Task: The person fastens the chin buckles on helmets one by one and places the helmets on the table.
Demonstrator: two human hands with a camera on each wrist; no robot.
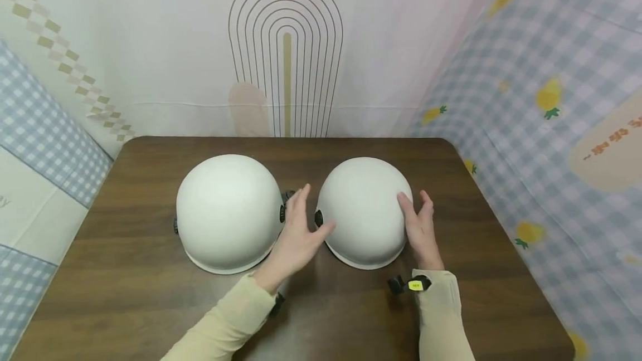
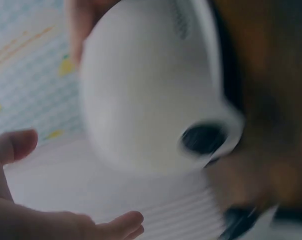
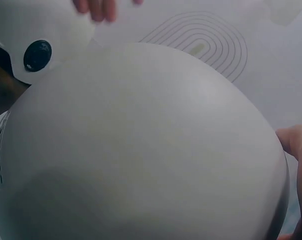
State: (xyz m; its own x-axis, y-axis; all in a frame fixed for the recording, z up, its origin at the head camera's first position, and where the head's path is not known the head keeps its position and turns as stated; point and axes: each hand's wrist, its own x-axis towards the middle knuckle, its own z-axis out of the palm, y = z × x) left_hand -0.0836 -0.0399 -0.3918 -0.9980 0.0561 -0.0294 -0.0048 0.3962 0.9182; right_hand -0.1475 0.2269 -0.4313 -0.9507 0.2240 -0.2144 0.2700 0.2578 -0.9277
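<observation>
The smooth white right-side helmet was touched by the unclenched right hand; the left hand was splayed.

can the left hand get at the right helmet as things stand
Likely yes: the left hand, holding nothing, is beside the right helmet with nothing visible between; the right hand is at its other side.

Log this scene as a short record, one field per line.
Surface: brown wood-look table
Left helmet: white, dome up, black knobs at both sides
Right helmet: white, dome up, black knob on the side facing the left helmet
Left hand: between the helmets, thumb spread, apart from the right helmet; contact with the left one unclear
Right hand: touching the right helmet's outer side
Backdrop: pale cloth with nested arches
</observation>
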